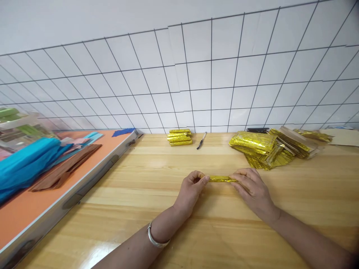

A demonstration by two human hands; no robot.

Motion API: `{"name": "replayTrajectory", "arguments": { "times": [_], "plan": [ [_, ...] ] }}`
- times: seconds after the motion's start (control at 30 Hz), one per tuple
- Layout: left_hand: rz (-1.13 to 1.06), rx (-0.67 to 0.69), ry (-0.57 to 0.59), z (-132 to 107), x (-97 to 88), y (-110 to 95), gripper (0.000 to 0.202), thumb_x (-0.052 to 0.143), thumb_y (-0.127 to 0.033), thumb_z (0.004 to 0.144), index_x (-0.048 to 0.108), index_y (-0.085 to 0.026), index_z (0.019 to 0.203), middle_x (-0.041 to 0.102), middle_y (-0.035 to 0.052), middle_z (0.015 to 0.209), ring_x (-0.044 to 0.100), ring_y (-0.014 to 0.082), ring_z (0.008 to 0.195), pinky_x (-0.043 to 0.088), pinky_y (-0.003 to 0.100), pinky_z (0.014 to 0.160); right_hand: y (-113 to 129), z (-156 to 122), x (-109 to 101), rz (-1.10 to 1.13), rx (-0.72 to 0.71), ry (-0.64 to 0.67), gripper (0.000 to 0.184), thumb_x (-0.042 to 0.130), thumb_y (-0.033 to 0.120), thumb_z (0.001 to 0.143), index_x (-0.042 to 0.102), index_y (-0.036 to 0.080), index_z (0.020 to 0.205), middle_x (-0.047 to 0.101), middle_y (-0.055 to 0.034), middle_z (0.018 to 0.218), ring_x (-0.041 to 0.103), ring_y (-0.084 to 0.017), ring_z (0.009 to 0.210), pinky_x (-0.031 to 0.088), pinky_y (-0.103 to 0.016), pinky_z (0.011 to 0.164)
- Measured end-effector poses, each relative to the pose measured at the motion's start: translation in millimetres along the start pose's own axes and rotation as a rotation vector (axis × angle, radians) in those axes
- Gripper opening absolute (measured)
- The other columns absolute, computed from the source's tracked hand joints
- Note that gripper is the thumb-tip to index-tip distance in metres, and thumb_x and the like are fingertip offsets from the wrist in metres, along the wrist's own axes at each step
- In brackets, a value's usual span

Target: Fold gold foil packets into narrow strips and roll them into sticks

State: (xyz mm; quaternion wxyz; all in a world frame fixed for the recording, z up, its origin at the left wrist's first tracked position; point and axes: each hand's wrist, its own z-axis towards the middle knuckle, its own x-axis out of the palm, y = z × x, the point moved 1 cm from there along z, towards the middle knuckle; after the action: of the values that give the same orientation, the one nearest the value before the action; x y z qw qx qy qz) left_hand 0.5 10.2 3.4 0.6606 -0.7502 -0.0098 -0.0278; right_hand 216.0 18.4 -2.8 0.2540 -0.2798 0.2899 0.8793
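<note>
A narrow folded strip of gold foil paper [220, 179] stretches level between my two hands, just above the wooden table [134, 209]. My left hand [193, 186] pinches its left end between thumb and fingers. At the opposite end, my right hand [251, 186] is closed on the strip, thumb below and fingers above. Beyond my hands lies a small stack of rolled gold foil strips [180, 138]. To the right, a loose heap of gold foil sheets [255, 144] spreads over the table.
A black-and-white pen [201, 141] lies near the tiled wall [224, 74]. On the left, an orange-topped surface [112, 145] with a raised edge carries blue crepe paper [30, 157], brown paper [67, 168] and a clear container [25, 129]. Cardboard [343, 137] lies at the far right.
</note>
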Motion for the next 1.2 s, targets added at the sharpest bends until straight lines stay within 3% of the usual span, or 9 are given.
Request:
{"name": "replayTrajectory", "arguments": {
  "times": [0.3,0.4,0.5,0.6,0.8,0.93,1.2],
  "plan": [
    [-0.131,-0.103,0.011,-0.2,-0.9,-1.1,0.038,0.072,-0.047,0.067,0.057,-0.012,0.068,0.04,-0.0051,0.054,0.031,0.0049,0.049,0.021,0.02,0.047,-1.3,-1.1,1.2,0.008,0.002,-0.027,0.031,0.058,0.015,0.084,0.056,0.027,0.113,0.056,-0.0054,0.101,0.052,-0.02,0.095,0.044,-0.038,0.083],
    [-0.192,-0.114,-0.037,3.6,-4.3,4.1,0.037,0.073,-0.046,0.067,0.06,-0.013,0.078,0.04,-0.0053,0.057,0.031,0.0044,0.049,0.02,0.02,0.047,1.4,-0.7,-0.4,0.027,0.141,-0.105,0.033,0.062,0.023,0.082,0.053,0.024,0.114,0.054,-0.0069,0.106,0.051,-0.021,0.099,0.042,-0.038,0.086],
    [-0.202,-0.105,-0.093,7.5,-7.6,8.5,0.037,0.073,-0.045,0.067,0.059,-0.014,0.081,0.038,-0.006,0.056,0.031,0.0046,0.049,0.021,0.019,0.046,1.7,-0.6,-0.7,0.124,0.306,-0.145,0.024,0.062,0.03,0.082,0.053,0.022,0.103,0.054,-0.0042,0.096,0.052,-0.018,0.085,0.044,-0.032,0.076],
    [-0.187,-0.097,-0.114,9.5,-8.9,11.2,0.037,0.073,-0.046,0.067,0.058,-0.014,0.08,0.037,-0.006,0.055,0.031,0.005,0.049,0.02,0.019,0.045,1.2,-0.1,0.2,0.259,0.428,-0.085,0.017,0.056,0.034,0.086,0.056,0.022,0.098,0.054,-0.0016,0.087,0.051,-0.015,0.077,0.042,-0.029,0.071],
    [-0.153,-0.061,-0.103,9.3,-7.7,13.7,0.037,0.072,-0.046,0.068,0.06,-0.013,0.082,0.039,-0.0055,0.055,0.032,0.0053,0.05,0.02,0.018,0.045,1.7,1.2,0.6,0.511,0.657,0.023,0.026,0.052,0.044,0.086,0.059,0.02,0.09,0.055,-0.0007,0.081,0.049,-0.016,0.076,0.04,-0.027,0.068],
    [-0.137,-0.034,-0.108,8.8,-5.9,11.7,0.036,0.073,-0.044,0.067,0.061,-0.013,0.08,0.045,-0.0041,0.061,0.035,0.0052,0.052,0.023,0.018,0.047,2.9,1.6,0.3,0.621,0.751,0.026,0.029,0.056,0.047,0.083,0.059,0.018,0.08,0.051,0.0009,0.075,0.045,-0.014,0.073,0.037,-0.026,0.065],
    [-0.204,-0.045,-0.097,7.3,-5.1,11.0,0.033,0.076,-0.04,0.063,0.06,-0.014,0.076,0.044,-0.0059,0.056,0.036,0.0053,0.051,0.024,0.019,0.049,9.3,0.2,3.4,0.95,0.971,0.045,0.027,0.067,0.044,0.076,0.063,0.017,0.08,0.055,0.0004,0.076,0.046,-0.013,0.074,0.036,-0.025,0.068]
  ]
}}
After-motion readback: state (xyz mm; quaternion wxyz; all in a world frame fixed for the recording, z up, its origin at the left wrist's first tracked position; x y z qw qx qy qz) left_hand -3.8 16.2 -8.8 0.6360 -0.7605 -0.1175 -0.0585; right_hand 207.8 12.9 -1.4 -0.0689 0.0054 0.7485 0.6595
